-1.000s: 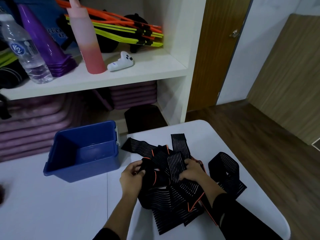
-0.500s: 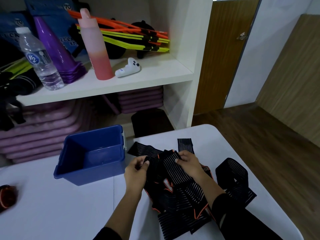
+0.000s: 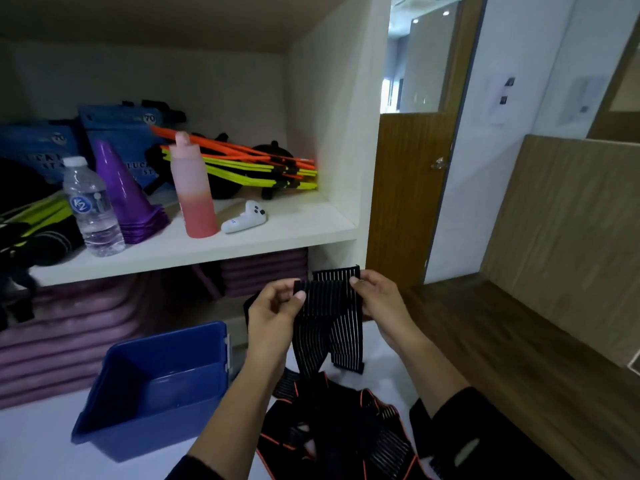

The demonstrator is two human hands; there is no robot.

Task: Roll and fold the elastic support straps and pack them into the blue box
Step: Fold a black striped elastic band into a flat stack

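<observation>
I hold one black elastic strap with thin white stripes (image 3: 327, 306) up in the air above the table. My left hand (image 3: 275, 317) pinches its top left edge and my right hand (image 3: 379, 303) pinches its top right edge. The strap hangs down from my fingers, its lower ends reaching the pile. A heap of black straps with orange trim (image 3: 339, 420) lies on the white table (image 3: 38, 441) below my forearms. The blue box (image 3: 152, 386) stands open on the table to the left of the pile, with nothing visible inside it.
Behind the table is a white shelf (image 3: 284, 233) carrying a pink bottle (image 3: 194, 192), a water bottle (image 3: 91, 209), purple cones (image 3: 121, 195), a white controller (image 3: 244, 220) and orange and yellow rods. Purple mats lie stacked under it. A wooden door (image 3: 408, 188) and wood floor are at right.
Both hands have lifted one strap out of the pile, from table level up to in front of the shelf edge. My view has tilted upward.
</observation>
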